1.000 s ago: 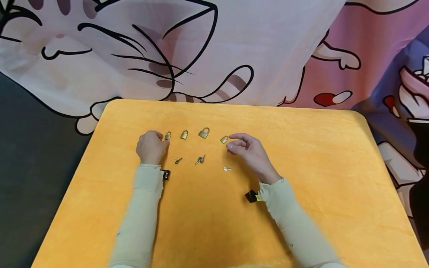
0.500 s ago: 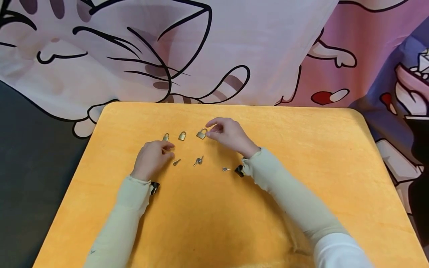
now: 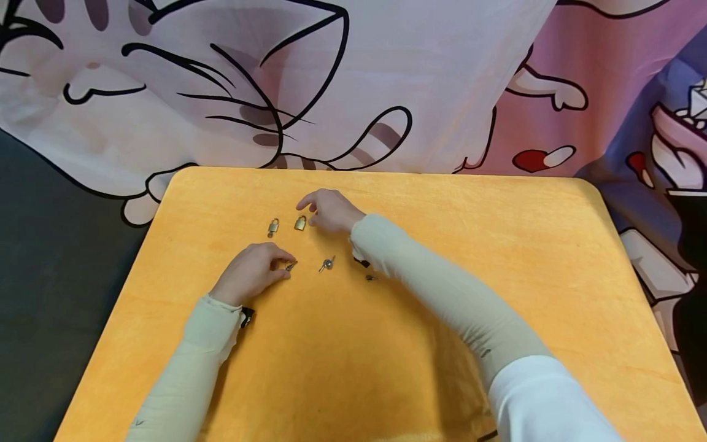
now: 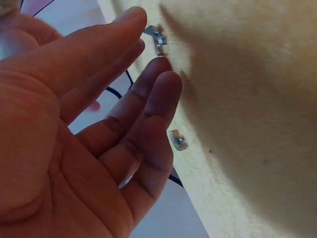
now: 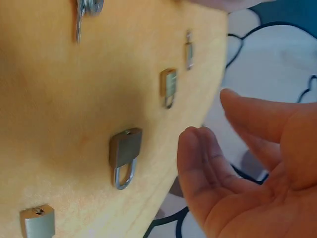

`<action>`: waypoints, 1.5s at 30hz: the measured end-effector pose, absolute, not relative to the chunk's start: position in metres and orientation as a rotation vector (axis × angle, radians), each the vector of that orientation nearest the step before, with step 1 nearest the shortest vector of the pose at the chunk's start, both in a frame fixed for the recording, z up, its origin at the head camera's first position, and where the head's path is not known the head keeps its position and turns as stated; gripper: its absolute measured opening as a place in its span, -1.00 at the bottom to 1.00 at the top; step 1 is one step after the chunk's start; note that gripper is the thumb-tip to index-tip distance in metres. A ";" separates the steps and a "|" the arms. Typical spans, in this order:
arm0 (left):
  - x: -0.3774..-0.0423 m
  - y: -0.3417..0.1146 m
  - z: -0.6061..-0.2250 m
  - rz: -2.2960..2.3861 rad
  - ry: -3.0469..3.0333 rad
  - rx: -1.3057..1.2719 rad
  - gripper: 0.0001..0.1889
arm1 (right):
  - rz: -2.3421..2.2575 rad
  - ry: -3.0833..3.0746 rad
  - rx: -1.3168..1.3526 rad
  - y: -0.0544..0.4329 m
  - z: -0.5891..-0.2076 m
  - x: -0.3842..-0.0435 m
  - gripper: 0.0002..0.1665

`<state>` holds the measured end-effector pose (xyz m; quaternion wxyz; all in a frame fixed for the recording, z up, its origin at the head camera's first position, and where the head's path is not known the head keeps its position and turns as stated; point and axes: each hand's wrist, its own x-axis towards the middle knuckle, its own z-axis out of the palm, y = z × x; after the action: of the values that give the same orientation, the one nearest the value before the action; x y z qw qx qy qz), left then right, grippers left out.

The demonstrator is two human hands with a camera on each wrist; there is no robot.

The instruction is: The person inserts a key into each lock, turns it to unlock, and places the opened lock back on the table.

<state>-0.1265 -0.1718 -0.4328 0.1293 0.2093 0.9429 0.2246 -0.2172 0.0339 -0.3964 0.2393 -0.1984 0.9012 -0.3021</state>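
From left on a yellow table (image 3: 530,258): the left hand (image 3: 248,270) is poised at a small key (image 3: 291,266), thumb and fingers apart. Farther back lies the leftmost padlock (image 3: 274,226), a metal piece, perhaps a key, at its base. A second padlock (image 3: 300,224) lies just beside the right hand (image 3: 331,212), its thumb and fingers apart, holding nothing. Nearer lie paired keys (image 3: 328,264), then a single key (image 3: 369,278). The right wrist view adds a large padlock (image 5: 126,148) and a fourth padlock (image 5: 39,225). No container shows. The step seems to be reaching; picking up the small key would call for a fingertip pinch

Cartoon-printed backdrop (image 3: 442,92) behind yellow table (image 3: 552,276)
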 end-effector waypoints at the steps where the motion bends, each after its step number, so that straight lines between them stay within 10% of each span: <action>1: -0.126 -0.172 -0.434 0.647 2.749 0.606 -0.78 | -0.797 2.473 -0.562 0.030 -0.399 -0.221 -0.52; 45: -0.124 -0.161 -0.438 0.740 3.093 0.402 -0.90 | -0.911 2.500 -0.763 0.026 -0.435 -0.220 -0.90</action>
<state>-0.1240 -0.1607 -0.4383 -0.0322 0.1253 0.9644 0.2308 -0.2198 0.0264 -0.4348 0.1856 -0.2710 0.8875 -0.3233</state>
